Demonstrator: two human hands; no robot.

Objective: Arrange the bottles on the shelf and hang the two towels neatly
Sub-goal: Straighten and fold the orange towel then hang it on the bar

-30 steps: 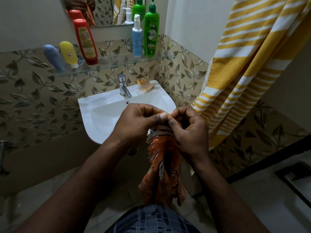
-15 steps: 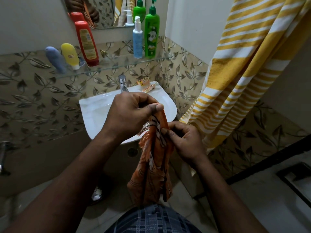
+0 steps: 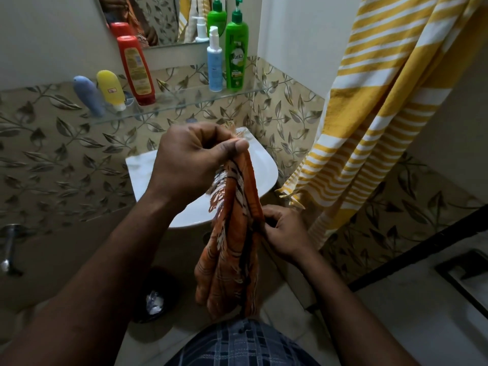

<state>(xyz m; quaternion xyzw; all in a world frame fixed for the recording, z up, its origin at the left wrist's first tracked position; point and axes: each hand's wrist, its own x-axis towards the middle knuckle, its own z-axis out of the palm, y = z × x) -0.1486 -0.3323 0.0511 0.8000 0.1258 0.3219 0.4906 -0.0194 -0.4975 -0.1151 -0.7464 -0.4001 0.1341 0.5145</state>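
Left hand (image 3: 195,157) pinches the top corner of the orange towel (image 3: 235,247), which hangs before the sink (image 3: 145,170). Right hand (image 3: 285,233) pinches its edge lower down. Judged light, limp, non-fragile; best held at two top corners for hanging

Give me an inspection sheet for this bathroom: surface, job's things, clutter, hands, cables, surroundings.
Surface: glass shelf on the leaf-patterned wall above the white sink.
Job's things: blue tube, yellow tube and red bottle at the shelf's left; light blue pump bottle and green pump bottle at its right. Orange towel is held bunched and hangs down; yellow striped towel hangs at right.
Clutter: dark bin on the floor below the sink, something crumpled inside.
Hands: left hand pinches the orange towel's top; right hand grips it lower down.
Cables: nothing seen.
Surroundings: mirror above the shelf; wall tap at far left.
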